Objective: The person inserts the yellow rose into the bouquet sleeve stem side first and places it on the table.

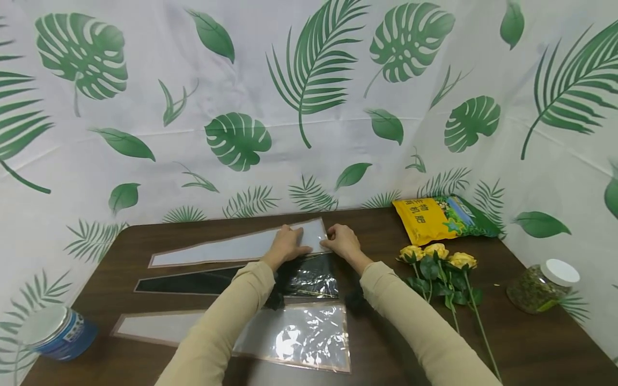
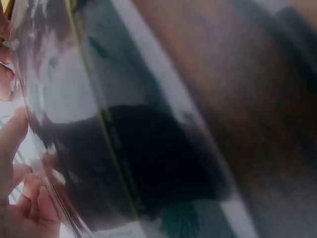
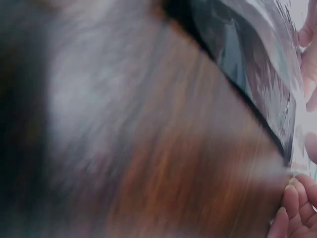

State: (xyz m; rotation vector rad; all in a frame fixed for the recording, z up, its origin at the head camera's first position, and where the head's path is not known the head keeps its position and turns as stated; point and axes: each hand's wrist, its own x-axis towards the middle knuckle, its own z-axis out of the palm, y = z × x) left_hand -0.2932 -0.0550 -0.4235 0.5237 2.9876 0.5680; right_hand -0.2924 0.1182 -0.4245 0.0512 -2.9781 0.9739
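Note:
Three long, tapered flower sleeves lie side by side, wide ends to the right. Farthest off is a white sleeve [image 1: 241,245] with a pinkish border. My left hand [image 1: 287,244] rests on it near the wide end, thumb pointing right. At that sleeve's right edge, my right hand [image 1: 344,242] pinches the film between thumb and fingers. The middle, black sleeve [image 1: 193,281] lies partly under my left forearm. Nearest me, a shiny white sleeve [image 1: 309,335] is crossed by the same arm. Fingers [image 3: 292,198] show bent at the film's edge in the right wrist view.
On the right lie yellow roses [image 1: 436,251] with long stems, below a yellow and green fertilizer bag [image 1: 434,219]. A jar [image 1: 536,289] of dried greenery with a white lid is at the far right. A blue tub [image 1: 67,335] stands at the left of the brown table [image 1: 376,220].

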